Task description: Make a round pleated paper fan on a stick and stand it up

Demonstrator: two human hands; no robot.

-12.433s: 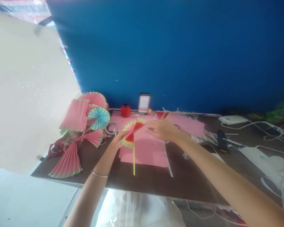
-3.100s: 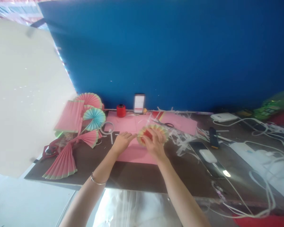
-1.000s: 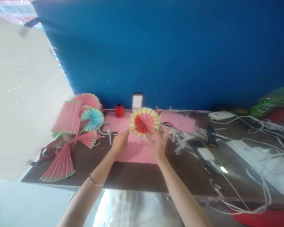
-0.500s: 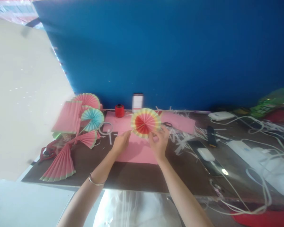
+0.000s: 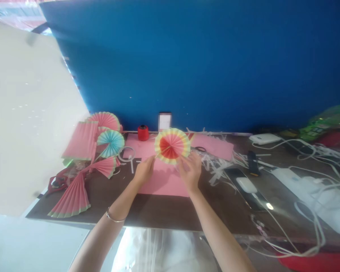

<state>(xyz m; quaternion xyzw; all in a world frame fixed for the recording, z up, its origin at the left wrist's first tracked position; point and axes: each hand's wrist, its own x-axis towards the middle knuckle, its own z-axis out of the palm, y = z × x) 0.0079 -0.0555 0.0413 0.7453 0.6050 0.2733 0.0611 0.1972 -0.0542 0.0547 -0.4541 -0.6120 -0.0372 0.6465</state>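
A round pleated paper fan [image 5: 172, 145], red in the middle with a yellow and green rim, is held upright above pink paper sheets [image 5: 164, 181]. My left hand [image 5: 144, 170] pinches its thin stick at the lower left. At the fan's lower right edge, my right hand [image 5: 190, 170] grips it with closed fingers. Both hands hover over the dark brown table [image 5: 158, 211].
Finished pink and blue paper fans [image 5: 96, 151] lie piled at the table's left. A red thread spool [image 5: 143, 132] and a small card stand by the blue wall. Paper strips, scissors [image 5: 198, 149], phones [image 5: 249, 189], a power bank [image 5: 265, 138] and white cables [image 5: 314, 196] crowd the right.
The fan was half folded under my hands three seconds ago; it has since been spread into a full circle and raised. In the last half second it shifted slightly up and left.
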